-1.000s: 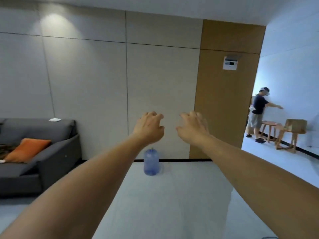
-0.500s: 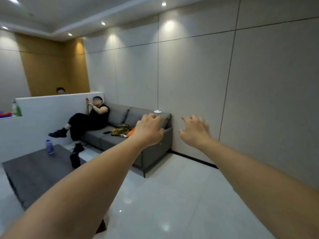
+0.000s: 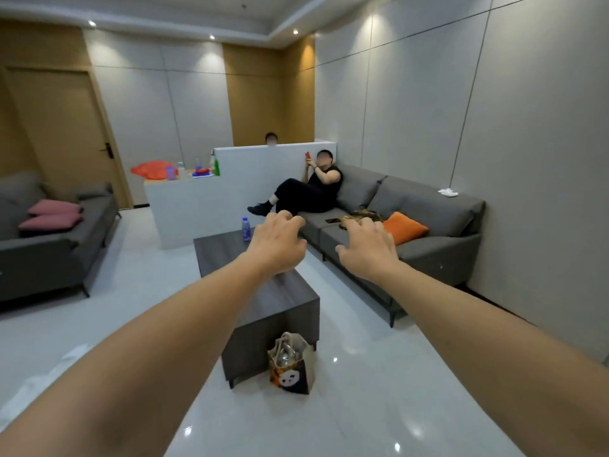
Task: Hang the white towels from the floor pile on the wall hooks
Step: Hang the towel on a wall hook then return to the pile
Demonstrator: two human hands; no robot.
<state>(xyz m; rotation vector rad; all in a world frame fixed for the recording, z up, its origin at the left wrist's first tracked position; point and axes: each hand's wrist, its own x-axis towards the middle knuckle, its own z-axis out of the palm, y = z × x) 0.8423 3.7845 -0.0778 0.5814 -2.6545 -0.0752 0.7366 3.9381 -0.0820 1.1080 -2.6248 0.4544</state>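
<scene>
Both my arms reach straight out in front of me at chest height. My left hand (image 3: 278,242) and my right hand (image 3: 367,250) hang side by side in the air with loosely curled fingers, and neither holds anything. No floor pile of white towels and no wall hooks are in view. A small white cloth (image 3: 447,192) lies on top of the grey sofa's backrest at the right.
A dark coffee table (image 3: 263,291) stands ahead with a water bottle (image 3: 246,228) on it and a panda bag (image 3: 291,364) at its near end. A person (image 3: 309,189) sits on the grey sofa (image 3: 428,245) along the right wall. Another sofa (image 3: 49,245) stands left.
My view has swung far to the left, from the wall and the sofa's end to the whole sitting area. Both hands stay out in front, holding nothing.
</scene>
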